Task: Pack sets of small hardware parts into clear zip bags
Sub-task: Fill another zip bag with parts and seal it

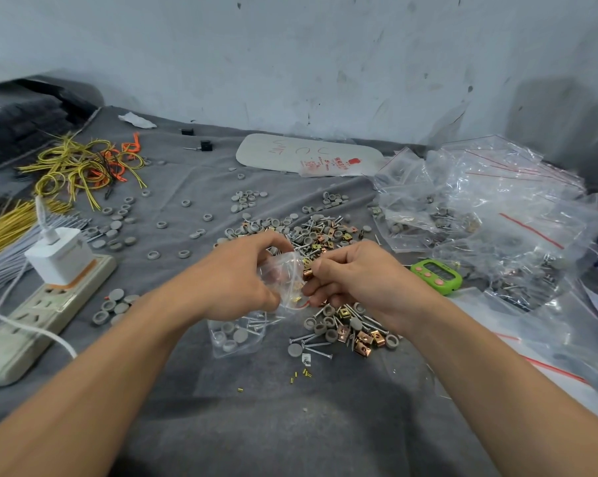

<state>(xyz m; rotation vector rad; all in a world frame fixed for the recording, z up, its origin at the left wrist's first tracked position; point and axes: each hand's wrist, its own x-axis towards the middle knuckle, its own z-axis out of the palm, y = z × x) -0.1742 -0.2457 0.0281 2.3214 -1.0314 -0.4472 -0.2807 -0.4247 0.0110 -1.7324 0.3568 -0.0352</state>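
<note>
The left hand (242,280) had its fingers curled round a small clear zip bag (283,274), holding it just above the counter (194,390), which was covered by a grey cloth. The right hand (363,273) met it at the bag's open edge, thumb and fingers pinching a copper-coloured clip (307,273). Whether the clip was already inside the mouth could not be told. A few small brass pieces showed through the plastic low in the bag. Just beyond the hands lay the main pile of screws, grey caps and copper clips (311,232), and a smaller heap of the same parts (345,330) lay under the right wrist. A flat bag holding grey caps and screws (233,335) rested on the cloth below the left hand, with loose brass bits (304,373) nearby. To the right sat a green timer (435,275) and a heap of filled bags (480,215). On the left were a power strip (32,318) carrying a white charger (60,256), and yellow wires (80,166) farther back.
</note>
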